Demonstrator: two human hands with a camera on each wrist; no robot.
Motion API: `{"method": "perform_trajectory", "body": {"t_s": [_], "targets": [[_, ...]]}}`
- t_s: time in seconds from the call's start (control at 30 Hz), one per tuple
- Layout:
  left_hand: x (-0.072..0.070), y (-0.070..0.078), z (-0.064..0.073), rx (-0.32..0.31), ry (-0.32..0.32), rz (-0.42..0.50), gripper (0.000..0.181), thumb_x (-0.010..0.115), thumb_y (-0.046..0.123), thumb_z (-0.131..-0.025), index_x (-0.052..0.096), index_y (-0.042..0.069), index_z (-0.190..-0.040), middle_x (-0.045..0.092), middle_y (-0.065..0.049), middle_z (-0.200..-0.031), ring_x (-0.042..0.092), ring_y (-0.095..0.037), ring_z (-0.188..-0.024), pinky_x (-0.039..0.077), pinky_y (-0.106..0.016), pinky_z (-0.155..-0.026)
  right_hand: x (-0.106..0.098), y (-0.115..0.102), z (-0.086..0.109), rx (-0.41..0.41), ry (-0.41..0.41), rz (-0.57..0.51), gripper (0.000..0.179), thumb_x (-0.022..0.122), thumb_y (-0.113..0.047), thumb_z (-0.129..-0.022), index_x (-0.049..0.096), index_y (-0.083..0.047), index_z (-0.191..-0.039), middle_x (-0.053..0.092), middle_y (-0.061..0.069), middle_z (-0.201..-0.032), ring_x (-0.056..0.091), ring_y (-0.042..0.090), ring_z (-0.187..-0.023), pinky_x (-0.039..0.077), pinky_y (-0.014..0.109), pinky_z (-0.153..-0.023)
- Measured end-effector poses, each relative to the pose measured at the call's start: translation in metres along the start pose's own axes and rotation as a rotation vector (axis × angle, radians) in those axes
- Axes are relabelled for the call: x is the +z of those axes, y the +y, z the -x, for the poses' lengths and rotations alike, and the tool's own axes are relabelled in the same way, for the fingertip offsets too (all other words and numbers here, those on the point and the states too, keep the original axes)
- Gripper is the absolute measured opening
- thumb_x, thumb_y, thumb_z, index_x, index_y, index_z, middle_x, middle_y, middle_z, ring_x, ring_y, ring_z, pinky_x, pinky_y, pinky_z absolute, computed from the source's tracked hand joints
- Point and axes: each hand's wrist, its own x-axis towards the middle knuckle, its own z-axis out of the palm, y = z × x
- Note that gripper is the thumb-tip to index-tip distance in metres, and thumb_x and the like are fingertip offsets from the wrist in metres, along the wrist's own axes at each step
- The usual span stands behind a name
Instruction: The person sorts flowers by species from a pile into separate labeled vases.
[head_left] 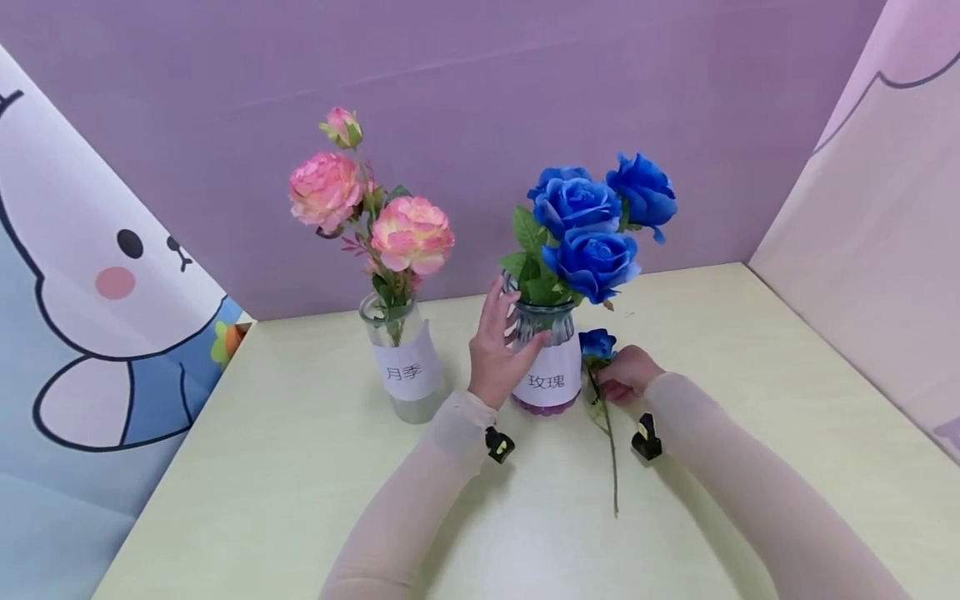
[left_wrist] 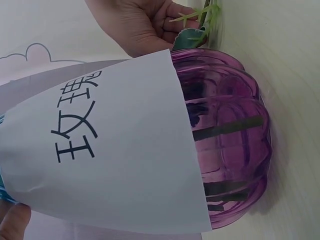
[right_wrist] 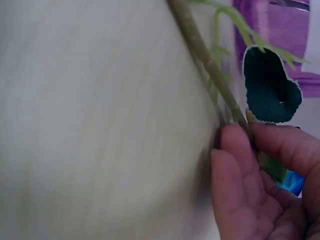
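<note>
My left hand (head_left: 498, 354) holds the neck of a glass vase (head_left: 547, 409), thumb across its front and fingers at its left side. The vase has a purple base (left_wrist: 235, 125) and a white paper label (head_left: 551, 371) with black characters. Several blue roses (head_left: 592, 258) with green leaves stand in it. Beside the vase, my right hand (head_left: 628, 375) pinches the stem of a single blue rose (head_left: 597, 343) between thumb and fingers. Its stem (right_wrist: 205, 62) extends toward the front, low over the table, and a dark green leaf (right_wrist: 272, 87) shows by the thumb.
To the left stands a clear glass vase (head_left: 418, 408) with pink flowers (head_left: 412, 235) and its own white label (head_left: 408, 367). A purple backdrop (head_left: 480, 100) rises behind the pale table (head_left: 300, 500). Printed cloth panels (head_left: 90, 367) flank both sides.
</note>
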Motion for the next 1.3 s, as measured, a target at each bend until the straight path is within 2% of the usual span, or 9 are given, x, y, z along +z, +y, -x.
{"method": "perform_trajectory", "body": {"t_s": [0.13,0.23,0.33,0.5,0.67,0.87,1.03,1.17,1.3], "targets": [[0.0,-0.001,0.0,0.017,0.015,-0.011,0.054,0.078,0.006,-0.079,0.048,0.002,-0.124,0.032,-0.02,-0.15,0.063,-0.038,-0.105,0.057,-0.036,-0.078,-0.007,0.006,0.004,0.012,-0.08,-0.222,0.005,0.056,0.0,-0.085,0.058,0.004,-0.086,0.062,0.004,-0.063,0.061,0.012,-0.056,0.057,0.027,-0.056],[0.001,-0.003,0.0,0.028,0.014,-0.015,0.054,0.078,0.006,-0.079,0.048,0.002,-0.123,0.032,-0.02,-0.15,0.063,-0.038,-0.105,0.057,-0.035,-0.079,-0.014,0.012,0.008,0.027,-0.146,-0.406,0.009,0.051,0.003,-0.09,0.048,0.003,-0.098,0.062,0.004,-0.069,0.063,0.013,-0.061,0.059,0.028,-0.062],[0.002,-0.004,0.0,0.023,0.003,-0.014,0.055,0.079,0.007,-0.079,0.048,0.002,-0.124,0.032,-0.019,-0.151,0.063,-0.038,-0.106,0.057,-0.035,-0.079,-0.022,0.018,0.013,0.031,-0.171,-0.541,0.017,0.047,0.005,-0.093,0.038,0.001,-0.106,0.062,0.006,-0.072,0.065,0.015,-0.065,0.06,0.031,-0.067],[0.002,-0.002,-0.002,0.01,-0.003,-0.015,0.055,0.079,0.01,-0.079,0.048,0.004,-0.125,0.031,-0.018,-0.152,0.063,-0.037,-0.106,0.057,-0.035,-0.079,-0.028,0.025,0.023,-0.022,-0.129,-0.651,0.02,0.047,0.006,-0.094,0.041,0.003,-0.113,0.065,0.007,-0.075,0.066,0.016,-0.069,0.06,0.032,-0.071],[0.001,-0.003,-0.001,0.033,0.005,-0.022,0.056,0.079,0.008,-0.078,0.047,0.004,-0.124,0.032,-0.02,-0.151,0.063,-0.038,-0.105,0.057,-0.035,-0.078,-0.021,0.031,0.039,-0.098,-0.071,-0.739,0.017,0.049,0.005,-0.094,0.045,0.002,-0.11,0.066,0.004,-0.077,0.066,0.014,-0.069,0.059,0.029,-0.068],[0.0,-0.005,-0.001,0.054,-0.002,-0.015,0.055,0.079,0.006,-0.078,0.047,0.003,-0.123,0.033,-0.021,-0.15,0.063,-0.037,-0.105,0.057,-0.035,-0.078,0.001,0.038,0.069,-0.108,0.0,-0.925,0.008,0.051,0.004,-0.094,0.052,-0.004,-0.096,0.064,0.003,-0.077,0.064,0.012,-0.068,0.058,0.022,-0.066],[-0.001,-0.005,-0.002,0.06,-0.003,-0.001,0.055,0.079,0.005,-0.078,0.047,0.002,-0.123,0.032,-0.021,-0.15,0.063,-0.037,-0.105,0.057,-0.034,-0.079,0.013,0.037,0.09,-0.087,0.079,-1.079,0.017,0.05,0.001,-0.096,0.059,-0.008,-0.085,0.065,0.002,-0.076,0.065,0.01,-0.072,0.056,0.019,-0.074],[0.0,-0.005,-0.002,0.049,-0.002,0.016,0.055,0.079,0.004,-0.078,0.048,0.001,-0.123,0.032,-0.021,-0.15,0.062,-0.037,-0.106,0.056,-0.033,-0.08,0.021,0.035,0.102,-0.079,0.147,-1.168,0.014,0.05,0.001,-0.096,0.056,-0.009,-0.088,0.063,0.001,-0.076,0.065,0.009,-0.074,0.055,0.017,-0.077],[0.0,-0.004,-0.001,0.04,-0.006,0.018,0.055,0.078,0.003,-0.078,0.047,0.002,-0.124,0.03,-0.021,-0.151,0.062,-0.038,-0.108,0.056,-0.033,-0.081,0.028,0.034,0.112,-0.113,0.159,-1.289,0.015,0.051,0.002,-0.096,0.055,-0.008,-0.085,0.063,0.002,-0.077,0.065,0.01,-0.074,0.054,0.017,-0.079]]}}
